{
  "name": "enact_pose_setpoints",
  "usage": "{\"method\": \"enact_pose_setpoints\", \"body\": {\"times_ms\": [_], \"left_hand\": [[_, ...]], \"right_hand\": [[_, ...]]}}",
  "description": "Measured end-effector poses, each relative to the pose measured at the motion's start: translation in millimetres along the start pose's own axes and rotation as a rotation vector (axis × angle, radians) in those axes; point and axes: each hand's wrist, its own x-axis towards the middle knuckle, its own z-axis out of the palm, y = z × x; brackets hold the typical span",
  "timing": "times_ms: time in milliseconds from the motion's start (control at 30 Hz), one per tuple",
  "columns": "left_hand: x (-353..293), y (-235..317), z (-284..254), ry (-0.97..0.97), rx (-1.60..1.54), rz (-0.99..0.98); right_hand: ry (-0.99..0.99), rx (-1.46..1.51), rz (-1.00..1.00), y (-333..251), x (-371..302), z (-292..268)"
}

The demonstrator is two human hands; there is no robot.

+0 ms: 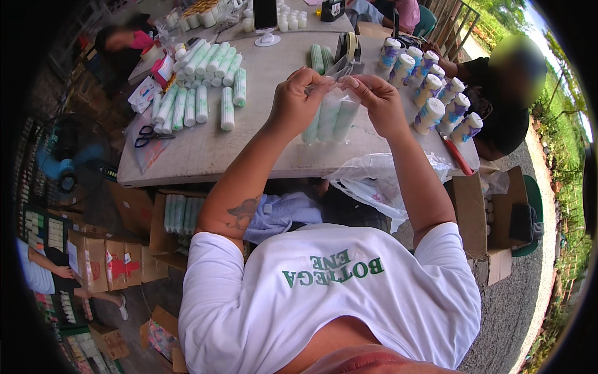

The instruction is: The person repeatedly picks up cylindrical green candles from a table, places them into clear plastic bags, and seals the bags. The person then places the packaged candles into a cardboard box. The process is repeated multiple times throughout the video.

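A grey desk (pixel 205 149) carries rows of green-and-white tubes (pixel 199 81) at ten o'clock and purple-patterned bottles (pixel 430 93) at two o'clock. Above its middle, the left hand (pixel 296 100) and right hand (pixel 380 103) each pinch the top of a clear bag (pixel 330 115) holding three tubes.

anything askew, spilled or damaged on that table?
Nothing looks spilled or damaged. Both hands, left hand and right hand, pinch the top of a clear bag holding green-and-white tubes. One loose tube lies apart from the tube pile, and scissors sit near the table edge.
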Motion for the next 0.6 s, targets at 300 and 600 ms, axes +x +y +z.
{"method": "enact_pose_setpoints", "body": {"times_ms": [300,600], "left_hand": [[7,-1,-4,-0.046,-0.323,-0.252],[4,-17,-29,-0.023,-0.809,-0.087]], "right_hand": [[0.027,0.116,0.063,-2,2,8],[-0.004,0.18,0.078,-2,11,-6]]}}
